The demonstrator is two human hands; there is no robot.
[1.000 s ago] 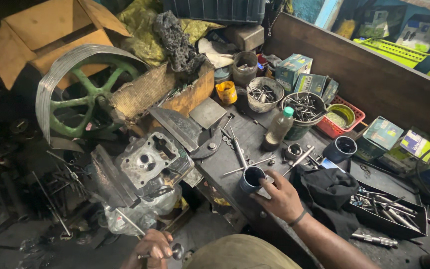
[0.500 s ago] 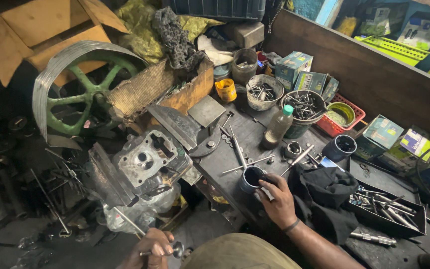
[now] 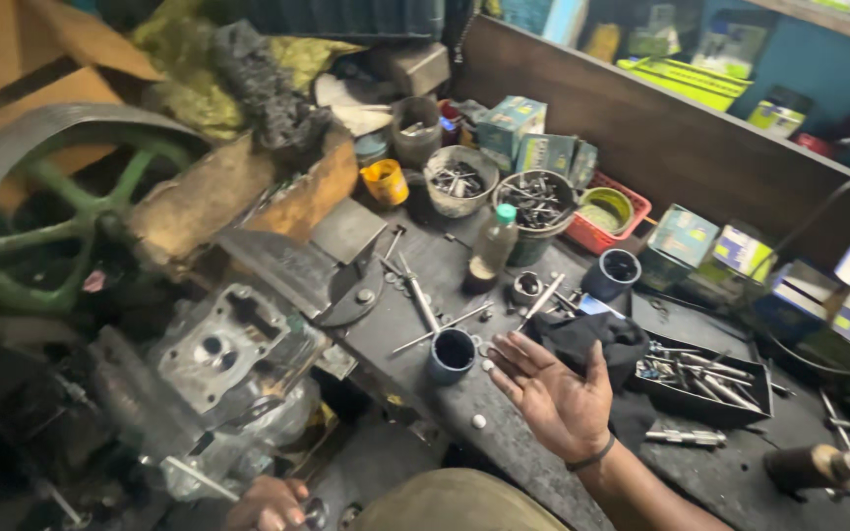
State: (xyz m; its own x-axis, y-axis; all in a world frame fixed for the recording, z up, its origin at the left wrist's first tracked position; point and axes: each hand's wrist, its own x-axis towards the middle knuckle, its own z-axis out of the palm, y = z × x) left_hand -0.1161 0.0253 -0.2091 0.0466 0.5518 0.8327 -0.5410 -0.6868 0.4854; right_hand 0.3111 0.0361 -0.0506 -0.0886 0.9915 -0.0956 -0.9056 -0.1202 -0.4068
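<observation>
**A:** Eyes on the right hand point(image 3: 555, 398) — palm up, fingers spread, nothing in it, hovering above the dark workbench point(image 3: 543, 462).

**B:** And what's closest to it?

**A:** The small dark cup point(image 3: 452, 354), at about ten o'clock from the palm, just beside the fingertips but not touching them. At one o'clock from the hand there's a black cloth point(image 3: 582, 339), very near the fingers.

**B:** The left hand?

**A:** Low at the bottom edge, the left hand point(image 3: 270, 503), fingers curled, pinching a small round metal part point(image 3: 315, 511). Only part of the hand shows.

**B:** Around it?

**A:** An engine cylinder head point(image 3: 223, 349) at twelve o'clock from the left hand, and a green-spoked flywheel point(image 3: 46, 211) farther off at ten o'clock.

**B:** Rest of the bench?

**A:** A tray of bits point(image 3: 705, 379) at three o'clock from the right hand, a plastic bottle with a green cap point(image 3: 494, 246) up at twelve, and bowls of screws point(image 3: 533, 202) beyond it.
</observation>
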